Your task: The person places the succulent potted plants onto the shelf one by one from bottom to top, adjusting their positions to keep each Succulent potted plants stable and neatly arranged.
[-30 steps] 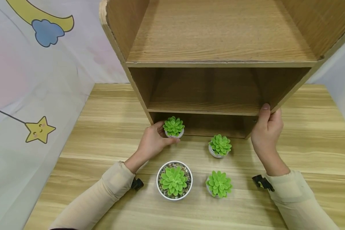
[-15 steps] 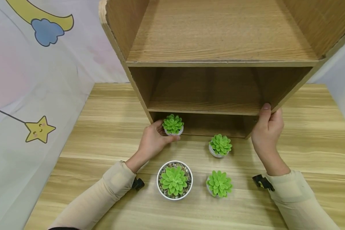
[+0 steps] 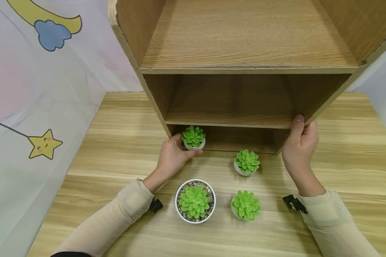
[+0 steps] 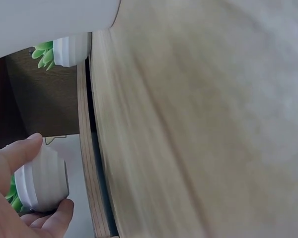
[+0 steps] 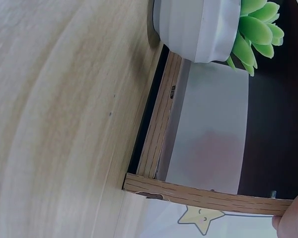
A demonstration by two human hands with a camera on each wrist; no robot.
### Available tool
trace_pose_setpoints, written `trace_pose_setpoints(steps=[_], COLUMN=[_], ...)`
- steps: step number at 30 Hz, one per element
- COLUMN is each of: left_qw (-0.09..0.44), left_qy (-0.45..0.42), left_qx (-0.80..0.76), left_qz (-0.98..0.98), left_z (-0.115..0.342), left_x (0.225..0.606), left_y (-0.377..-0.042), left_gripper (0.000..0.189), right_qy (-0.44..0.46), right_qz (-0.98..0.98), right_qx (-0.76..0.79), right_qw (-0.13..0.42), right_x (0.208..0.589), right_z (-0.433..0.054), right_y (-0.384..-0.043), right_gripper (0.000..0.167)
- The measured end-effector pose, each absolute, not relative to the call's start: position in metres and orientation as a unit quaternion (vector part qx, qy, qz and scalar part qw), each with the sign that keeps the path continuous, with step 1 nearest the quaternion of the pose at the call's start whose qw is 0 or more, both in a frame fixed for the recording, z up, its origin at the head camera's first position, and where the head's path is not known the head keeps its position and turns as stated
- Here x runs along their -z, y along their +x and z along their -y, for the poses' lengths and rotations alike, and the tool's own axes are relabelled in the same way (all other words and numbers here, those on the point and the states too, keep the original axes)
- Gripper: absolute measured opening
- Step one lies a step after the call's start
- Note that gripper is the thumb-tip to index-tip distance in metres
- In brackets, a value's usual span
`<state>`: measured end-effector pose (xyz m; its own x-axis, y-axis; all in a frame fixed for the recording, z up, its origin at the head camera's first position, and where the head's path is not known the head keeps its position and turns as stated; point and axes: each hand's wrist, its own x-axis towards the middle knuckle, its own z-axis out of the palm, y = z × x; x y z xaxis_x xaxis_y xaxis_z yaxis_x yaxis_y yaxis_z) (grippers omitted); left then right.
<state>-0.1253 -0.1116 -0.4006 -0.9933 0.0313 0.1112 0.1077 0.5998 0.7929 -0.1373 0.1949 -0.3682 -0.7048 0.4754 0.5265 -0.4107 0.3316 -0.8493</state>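
My left hand (image 3: 171,156) grips a small potted succulent (image 3: 193,137) with bright green leaves at the left end of the wooden shelf unit's (image 3: 249,39) lowest compartment. In the left wrist view, thumb and fingers hold its ribbed white pot (image 4: 43,182) from both sides, above the bottom board. Whether the pot touches that board I cannot tell. On the other side, my right hand (image 3: 299,153) holds the unit's right side panel, thumb on the front edge. A second small potted succulent (image 3: 247,161) stands on the table before the lowest compartment.
Nearer me on the table (image 3: 350,171) stand another small succulent (image 3: 246,205) and a larger one in a round white pot (image 3: 194,201) filled with pebbles. The unit's middle shelf board (image 3: 228,120) overhangs the left hand's plant. A printed cloth wall (image 3: 80,82) borders the left side.
The left hand has shifted the succulent slightly away from me, farther into the lowest compartment. My right hand keeps its hold on the side panel, and the other plants stay put.
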Motion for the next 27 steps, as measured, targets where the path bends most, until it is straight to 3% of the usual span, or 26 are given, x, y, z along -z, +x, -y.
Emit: trace_pose_setpoints(steps=[27], left_qw=[0.069], left_qy=[-0.047], left_qx=[0.438], left_qz=[0.895], left_z=[0.1060], left_x=[0.4034], left_y=[-0.1312], left_gripper=[0.069], right_qy=[-0.002], right_qz=[0.712], right_qx=[-0.577], right_qw=[0.400], right_x=[0.3705], right_z=[-0.1960], right_y=[-0.1390], right_gripper=[0.020])
